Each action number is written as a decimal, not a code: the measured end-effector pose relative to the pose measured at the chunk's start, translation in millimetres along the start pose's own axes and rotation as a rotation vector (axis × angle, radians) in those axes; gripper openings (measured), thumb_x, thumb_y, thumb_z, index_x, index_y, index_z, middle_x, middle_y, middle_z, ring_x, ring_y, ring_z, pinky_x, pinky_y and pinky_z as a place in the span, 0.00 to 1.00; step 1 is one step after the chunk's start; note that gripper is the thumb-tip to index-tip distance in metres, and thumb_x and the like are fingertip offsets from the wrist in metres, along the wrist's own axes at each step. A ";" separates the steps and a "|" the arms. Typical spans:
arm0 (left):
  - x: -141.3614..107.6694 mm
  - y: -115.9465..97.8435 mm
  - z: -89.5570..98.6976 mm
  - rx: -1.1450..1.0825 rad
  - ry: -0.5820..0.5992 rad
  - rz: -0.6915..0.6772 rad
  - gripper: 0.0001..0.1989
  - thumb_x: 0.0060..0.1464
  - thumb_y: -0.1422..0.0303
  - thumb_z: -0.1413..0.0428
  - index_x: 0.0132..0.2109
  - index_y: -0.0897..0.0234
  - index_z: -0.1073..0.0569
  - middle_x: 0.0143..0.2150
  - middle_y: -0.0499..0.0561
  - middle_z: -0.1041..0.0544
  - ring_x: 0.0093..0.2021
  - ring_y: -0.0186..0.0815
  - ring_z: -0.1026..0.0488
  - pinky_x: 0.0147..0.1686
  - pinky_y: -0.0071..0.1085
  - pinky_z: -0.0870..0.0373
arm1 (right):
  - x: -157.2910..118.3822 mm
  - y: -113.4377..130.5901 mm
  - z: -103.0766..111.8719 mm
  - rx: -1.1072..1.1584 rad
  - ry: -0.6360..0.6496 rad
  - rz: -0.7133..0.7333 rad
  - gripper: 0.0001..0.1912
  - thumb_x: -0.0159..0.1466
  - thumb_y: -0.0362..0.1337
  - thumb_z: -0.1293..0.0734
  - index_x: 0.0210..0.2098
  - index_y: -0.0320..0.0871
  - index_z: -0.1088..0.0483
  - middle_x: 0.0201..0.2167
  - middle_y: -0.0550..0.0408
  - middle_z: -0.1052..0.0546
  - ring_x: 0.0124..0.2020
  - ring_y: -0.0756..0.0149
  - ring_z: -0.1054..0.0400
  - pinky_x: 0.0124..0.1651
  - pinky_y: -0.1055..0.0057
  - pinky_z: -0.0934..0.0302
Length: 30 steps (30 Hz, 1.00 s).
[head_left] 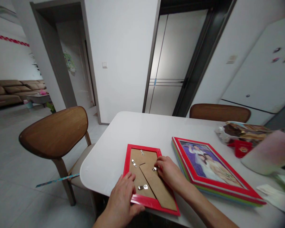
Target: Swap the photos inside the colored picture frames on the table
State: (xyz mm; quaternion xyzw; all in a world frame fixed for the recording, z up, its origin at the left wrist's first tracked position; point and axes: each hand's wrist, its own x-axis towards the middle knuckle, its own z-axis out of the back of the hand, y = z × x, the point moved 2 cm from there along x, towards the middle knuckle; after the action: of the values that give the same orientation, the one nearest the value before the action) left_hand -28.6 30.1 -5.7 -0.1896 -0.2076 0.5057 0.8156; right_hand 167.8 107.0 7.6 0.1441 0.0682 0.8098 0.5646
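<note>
A red picture frame [147,202] lies face down on the white table [102,158], its brown backing board [138,175] facing up. Several small metal clips [142,187] sit along the board's edges, and a stand flap [158,185] is cut into it. My left hand [122,198] grips the frame's near left corner, thumb below and fingers over the rim. With bent fingers, my right hand [168,171] pinches the metal clip [155,169] on the right side; the fingertips partly cover it. Beside that hand rests a stack of frames, topped by a red-bordered wedding photo [210,163].
Wooden chairs stand at the left [59,133] and behind the table [219,112]. On the table's right side are a pale cylindrical container [268,153], a red item [243,148], a plastic-wrapped package [247,131] and white tissue [275,196].
</note>
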 end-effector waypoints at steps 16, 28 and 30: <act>7.8 -12.6 -4.9 0.027 0.057 0.023 0.17 0.33 0.70 0.38 0.33 0.65 0.33 0.55 0.62 0.38 0.56 0.48 0.46 0.53 0.47 0.47 | 53.4 22.8 -27.3 -0.018 -0.143 -0.127 0.15 0.58 0.34 0.45 0.40 0.43 0.31 0.37 0.49 0.31 0.40 0.61 0.41 0.40 0.68 0.49; 6.8 -9.3 -7.4 -0.041 -0.007 0.007 0.14 0.37 0.68 0.40 0.35 0.65 0.33 0.55 0.62 0.39 0.56 0.49 0.47 0.53 0.49 0.49 | -27.1 28.7 -3.5 0.095 -0.039 -0.081 0.20 0.51 0.42 0.38 0.43 0.44 0.34 0.39 0.47 0.32 0.40 0.59 0.39 0.42 0.66 0.46; 5.2 -9.2 -6.3 -0.076 -0.019 0.015 0.16 0.37 0.68 0.41 0.36 0.65 0.34 0.56 0.62 0.40 0.56 0.49 0.47 0.53 0.50 0.49 | -31.8 28.3 -3.6 0.123 -0.042 -0.112 0.21 0.50 0.40 0.38 0.44 0.43 0.35 0.39 0.47 0.32 0.41 0.60 0.39 0.42 0.67 0.45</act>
State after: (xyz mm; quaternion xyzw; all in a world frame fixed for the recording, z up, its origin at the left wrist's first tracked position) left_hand -16.2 30.3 -5.4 -0.2173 -0.2330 0.5056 0.8018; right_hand 151.5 67.5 6.9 0.1917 0.1139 0.7681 0.6002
